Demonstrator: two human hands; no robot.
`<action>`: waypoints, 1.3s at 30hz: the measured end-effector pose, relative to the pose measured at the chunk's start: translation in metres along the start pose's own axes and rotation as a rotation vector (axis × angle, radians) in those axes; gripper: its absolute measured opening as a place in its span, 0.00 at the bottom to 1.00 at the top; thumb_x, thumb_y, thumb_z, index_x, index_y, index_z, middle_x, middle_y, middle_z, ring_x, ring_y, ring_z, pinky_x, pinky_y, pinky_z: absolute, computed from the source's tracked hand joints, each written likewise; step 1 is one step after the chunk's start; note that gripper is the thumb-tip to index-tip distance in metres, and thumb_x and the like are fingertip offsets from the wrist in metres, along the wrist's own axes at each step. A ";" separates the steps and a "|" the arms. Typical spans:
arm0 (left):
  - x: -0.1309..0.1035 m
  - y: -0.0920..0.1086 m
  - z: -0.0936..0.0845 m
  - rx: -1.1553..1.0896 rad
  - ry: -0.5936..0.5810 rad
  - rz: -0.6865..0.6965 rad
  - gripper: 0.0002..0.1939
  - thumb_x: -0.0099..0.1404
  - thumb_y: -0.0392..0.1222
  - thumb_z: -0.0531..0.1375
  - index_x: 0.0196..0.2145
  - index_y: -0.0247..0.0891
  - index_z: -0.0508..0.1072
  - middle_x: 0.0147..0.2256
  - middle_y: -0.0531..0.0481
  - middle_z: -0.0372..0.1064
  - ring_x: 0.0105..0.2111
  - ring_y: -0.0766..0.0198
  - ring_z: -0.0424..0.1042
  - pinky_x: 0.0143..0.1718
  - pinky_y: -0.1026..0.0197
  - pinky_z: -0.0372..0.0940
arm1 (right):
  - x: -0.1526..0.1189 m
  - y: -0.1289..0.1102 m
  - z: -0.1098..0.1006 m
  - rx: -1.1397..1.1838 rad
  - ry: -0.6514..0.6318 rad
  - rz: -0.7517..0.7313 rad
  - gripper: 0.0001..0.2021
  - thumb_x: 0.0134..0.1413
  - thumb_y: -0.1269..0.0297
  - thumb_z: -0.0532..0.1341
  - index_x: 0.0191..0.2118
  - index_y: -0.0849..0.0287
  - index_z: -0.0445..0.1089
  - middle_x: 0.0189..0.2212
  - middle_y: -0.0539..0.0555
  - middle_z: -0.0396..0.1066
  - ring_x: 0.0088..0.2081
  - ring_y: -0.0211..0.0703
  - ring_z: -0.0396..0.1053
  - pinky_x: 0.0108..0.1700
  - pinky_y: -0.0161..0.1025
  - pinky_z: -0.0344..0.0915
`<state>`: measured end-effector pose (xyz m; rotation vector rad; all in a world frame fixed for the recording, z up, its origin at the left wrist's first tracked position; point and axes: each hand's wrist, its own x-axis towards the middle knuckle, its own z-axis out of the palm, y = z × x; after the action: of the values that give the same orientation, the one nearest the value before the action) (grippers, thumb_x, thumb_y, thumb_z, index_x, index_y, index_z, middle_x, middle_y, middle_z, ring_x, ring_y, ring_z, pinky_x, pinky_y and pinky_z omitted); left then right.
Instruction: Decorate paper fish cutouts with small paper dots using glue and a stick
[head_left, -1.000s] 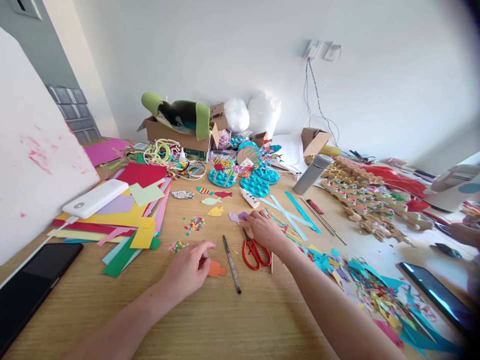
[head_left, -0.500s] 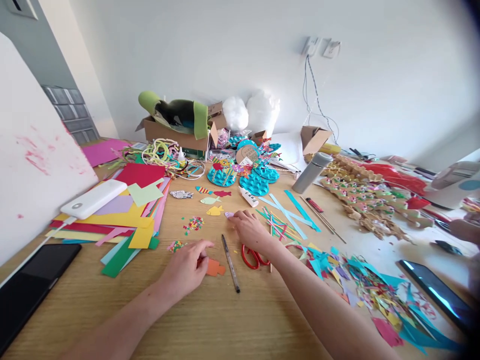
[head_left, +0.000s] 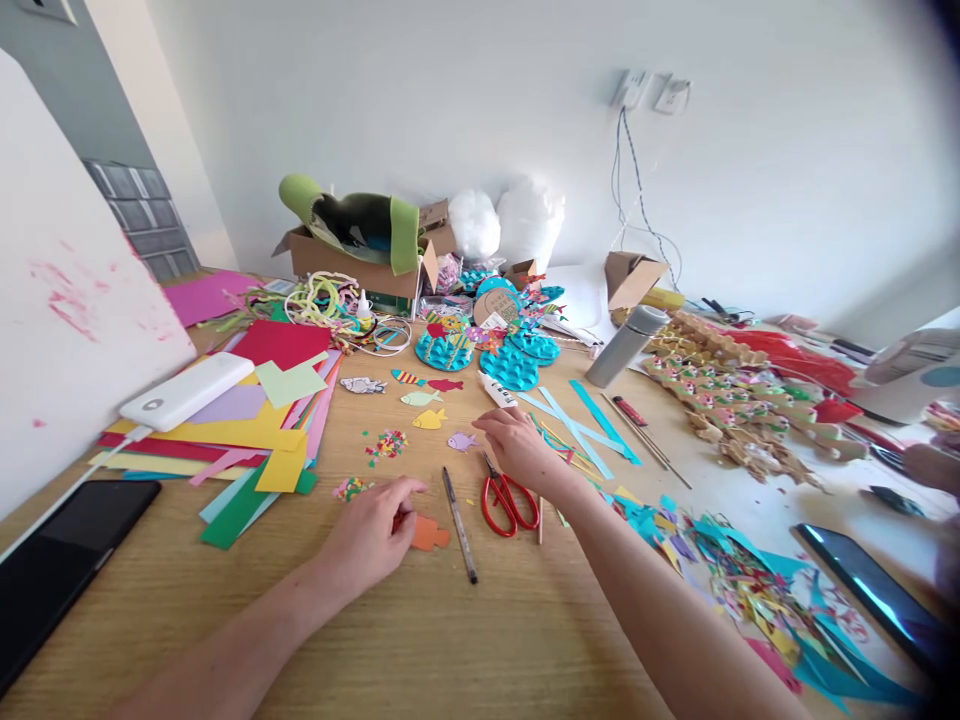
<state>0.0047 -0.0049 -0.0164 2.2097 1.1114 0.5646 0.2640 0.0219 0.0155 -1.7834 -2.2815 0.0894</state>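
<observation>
My left hand [head_left: 375, 530] rests low on the wooden table, fingers curled around the edge of an orange paper cutout [head_left: 430, 534]. Over the table, my right hand [head_left: 519, 447] holds nothing, its fingers loosely spread just below a white glue bottle [head_left: 498, 390]. Left of its fingertips lies a purple paper fish [head_left: 462, 441]. Red-handled scissors [head_left: 510, 505] lie beneath the right wrist, and a pen [head_left: 460, 525] lies between the hands. Farther up are a yellow fish [head_left: 430, 419], a pale green fish [head_left: 421, 398] and a red fish [head_left: 446, 385].
Coloured paper [head_left: 281, 350] is stacked at left under a white power bank [head_left: 187, 388]. Blue egg-carton pieces [head_left: 510, 362] sit behind the fish. A grey flask [head_left: 626, 346] stands at right. Paper scraps [head_left: 742, 570] and a phone [head_left: 874, 580] lie at lower right.
My right hand has moved off the purple fish, slightly right and up toward the glue bottle. The purple fish and more of the scissors now show. My left hand stays put.
</observation>
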 end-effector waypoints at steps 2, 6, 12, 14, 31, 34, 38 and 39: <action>0.000 -0.001 0.001 -0.007 0.004 0.004 0.19 0.60 0.30 0.52 0.47 0.39 0.71 0.30 0.52 0.72 0.32 0.62 0.71 0.36 0.61 0.62 | 0.007 -0.009 0.005 -0.021 -0.051 -0.069 0.20 0.61 0.75 0.50 0.55 0.58 0.71 0.53 0.58 0.70 0.54 0.50 0.61 0.57 0.46 0.57; 0.000 -0.003 0.003 -0.014 0.011 0.017 0.19 0.60 0.29 0.51 0.48 0.37 0.71 0.30 0.51 0.72 0.32 0.62 0.71 0.37 0.61 0.63 | 0.025 -0.028 0.015 -0.124 -0.141 -0.114 0.22 0.60 0.74 0.52 0.58 0.55 0.67 0.56 0.58 0.67 0.56 0.52 0.58 0.54 0.47 0.57; -0.001 -0.003 0.004 -0.024 0.025 0.023 0.19 0.60 0.29 0.52 0.48 0.37 0.71 0.31 0.50 0.72 0.32 0.61 0.71 0.38 0.60 0.63 | 0.043 -0.049 0.023 -0.234 -0.199 -0.108 0.17 0.61 0.72 0.51 0.50 0.58 0.72 0.50 0.63 0.69 0.52 0.54 0.60 0.50 0.47 0.59; 0.000 -0.003 0.004 -0.027 0.028 0.027 0.20 0.59 0.29 0.52 0.48 0.37 0.71 0.30 0.50 0.71 0.32 0.61 0.71 0.37 0.61 0.63 | 0.047 -0.056 0.024 -0.250 -0.202 -0.114 0.16 0.61 0.70 0.52 0.48 0.59 0.73 0.47 0.64 0.69 0.51 0.55 0.60 0.49 0.47 0.59; -0.002 -0.001 0.003 -0.032 0.013 -0.001 0.20 0.58 0.28 0.52 0.48 0.36 0.71 0.31 0.49 0.72 0.34 0.60 0.71 0.37 0.60 0.63 | 0.098 -0.070 0.029 -0.303 -0.229 -0.081 0.18 0.57 0.73 0.52 0.50 0.60 0.72 0.50 0.63 0.68 0.54 0.57 0.59 0.51 0.49 0.60; -0.002 -0.002 0.003 -0.033 0.012 -0.009 0.20 0.59 0.29 0.52 0.48 0.36 0.71 0.31 0.49 0.72 0.34 0.60 0.71 0.37 0.60 0.63 | 0.102 -0.075 0.027 -0.294 -0.227 -0.082 0.18 0.58 0.73 0.52 0.50 0.60 0.72 0.50 0.64 0.69 0.54 0.57 0.60 0.51 0.48 0.60; -0.001 -0.001 0.003 -0.040 0.033 0.000 0.20 0.59 0.29 0.52 0.48 0.37 0.71 0.30 0.50 0.72 0.32 0.61 0.70 0.37 0.60 0.63 | 0.097 -0.073 0.018 -0.280 -0.212 -0.072 0.19 0.57 0.74 0.52 0.51 0.60 0.72 0.50 0.64 0.69 0.53 0.56 0.61 0.52 0.47 0.59; 0.000 -0.001 0.003 -0.043 0.036 0.005 0.20 0.59 0.30 0.52 0.48 0.37 0.71 0.30 0.50 0.72 0.32 0.61 0.70 0.37 0.61 0.63 | 0.094 -0.071 0.016 -0.276 -0.211 -0.068 0.20 0.57 0.74 0.52 0.51 0.60 0.72 0.50 0.64 0.69 0.53 0.56 0.61 0.51 0.47 0.59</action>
<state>0.0057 -0.0057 -0.0191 2.1738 1.1020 0.6275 0.1717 0.0963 0.0284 -1.9039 -2.6100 -0.0562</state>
